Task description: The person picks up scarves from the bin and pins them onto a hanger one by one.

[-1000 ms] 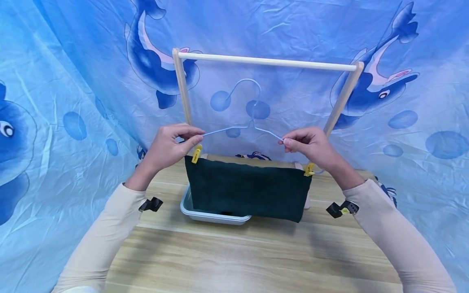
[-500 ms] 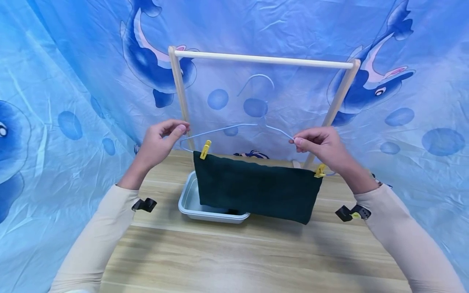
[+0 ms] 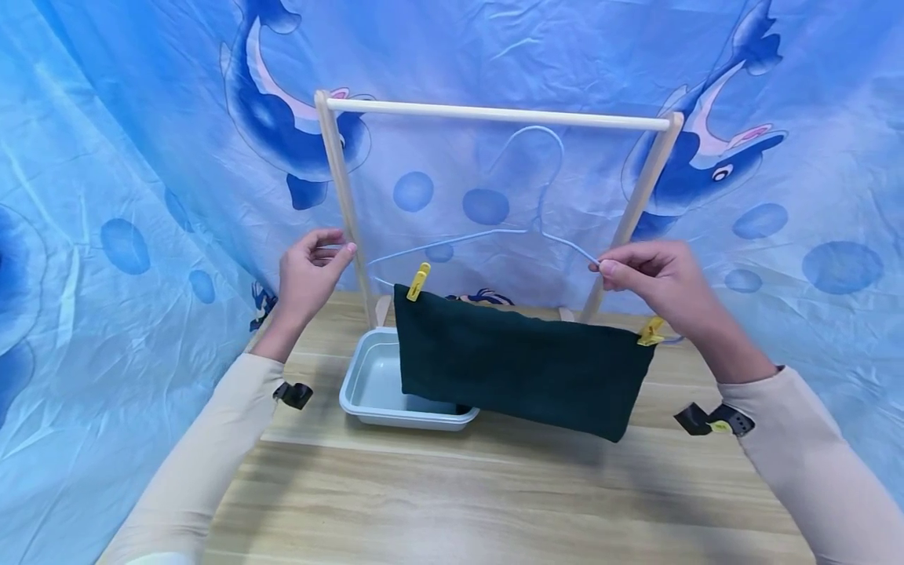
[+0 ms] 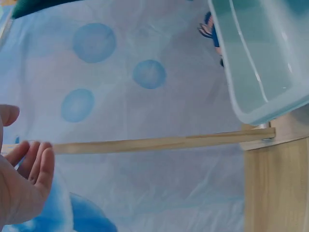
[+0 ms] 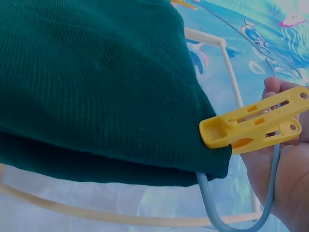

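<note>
In the head view, my right hand (image 3: 660,276) pinches the right shoulder of a light-blue wire hanger (image 3: 498,231) between thumb and fingers. A folded dark green ribbed cloth (image 3: 523,361) hangs over the hanger's lower bar. Two yellow clothespins, a left clothespin (image 3: 419,282) and a right clothespin (image 5: 256,121), clip its upper corners. The hanger's hook stands below the rail of a wooden rack (image 3: 494,114), apart from it as far as I can tell. My left hand (image 3: 311,271), its fingers loosely bent, holds nothing beside the rack's left post; the hanger's left end is to its right.
A pale blue plastic basin (image 3: 395,413) sits on the wood-grain table (image 3: 438,502), partly hidden behind the cloth. Something dark shows at its right end. Behind the rack hangs a blue curtain (image 3: 438,47) with dolphin prints.
My left hand has let go of the hanger and moved left. My right hand has carried the hanger and cloth to the right, uncovering more of the basin; the hook has risen toward the rail.
</note>
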`<state>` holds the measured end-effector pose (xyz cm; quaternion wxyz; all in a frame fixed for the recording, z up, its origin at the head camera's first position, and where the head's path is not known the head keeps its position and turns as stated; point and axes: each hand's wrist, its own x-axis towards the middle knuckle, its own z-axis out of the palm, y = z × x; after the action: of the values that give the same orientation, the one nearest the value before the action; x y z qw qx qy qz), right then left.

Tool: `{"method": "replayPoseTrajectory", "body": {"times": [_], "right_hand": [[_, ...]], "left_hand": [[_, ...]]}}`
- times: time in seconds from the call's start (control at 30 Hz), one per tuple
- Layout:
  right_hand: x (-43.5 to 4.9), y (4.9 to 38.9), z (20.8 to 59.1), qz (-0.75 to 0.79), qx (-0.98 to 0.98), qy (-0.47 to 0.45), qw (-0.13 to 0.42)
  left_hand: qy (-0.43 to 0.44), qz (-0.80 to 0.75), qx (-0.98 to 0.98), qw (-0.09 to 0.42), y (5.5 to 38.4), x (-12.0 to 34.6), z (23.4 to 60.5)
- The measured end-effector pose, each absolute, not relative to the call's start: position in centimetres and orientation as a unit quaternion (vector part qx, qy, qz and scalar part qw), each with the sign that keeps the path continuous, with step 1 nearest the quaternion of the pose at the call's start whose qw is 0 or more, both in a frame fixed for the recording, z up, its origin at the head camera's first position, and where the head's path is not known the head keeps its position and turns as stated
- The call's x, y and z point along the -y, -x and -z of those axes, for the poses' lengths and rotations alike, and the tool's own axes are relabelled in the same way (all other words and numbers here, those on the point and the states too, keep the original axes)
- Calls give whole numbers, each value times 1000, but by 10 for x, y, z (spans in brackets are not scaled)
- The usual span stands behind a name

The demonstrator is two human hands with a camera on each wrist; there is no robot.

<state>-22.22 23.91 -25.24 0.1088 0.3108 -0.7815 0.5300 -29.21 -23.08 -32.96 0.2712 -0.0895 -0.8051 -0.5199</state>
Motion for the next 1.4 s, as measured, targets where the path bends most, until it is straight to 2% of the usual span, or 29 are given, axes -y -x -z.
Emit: {"method": "replayPoseTrajectory", "body": {"times": [0.3, 0.57, 0.8, 1.4], "right_hand": [[-254, 213, 243, -534, 783, -287, 143], [-266, 206, 228, -461, 832, -243, 191], [-273, 207, 215, -451, 848, -198, 197], [-286, 223, 192, -468, 838, -167, 225]], "left_hand": [[38, 539, 774, 329, 316, 224, 349], [42, 559, 763, 320, 331, 221, 357], [49, 540, 774, 328, 337, 222, 360], [47, 528, 776, 342, 350, 221, 360]]}}
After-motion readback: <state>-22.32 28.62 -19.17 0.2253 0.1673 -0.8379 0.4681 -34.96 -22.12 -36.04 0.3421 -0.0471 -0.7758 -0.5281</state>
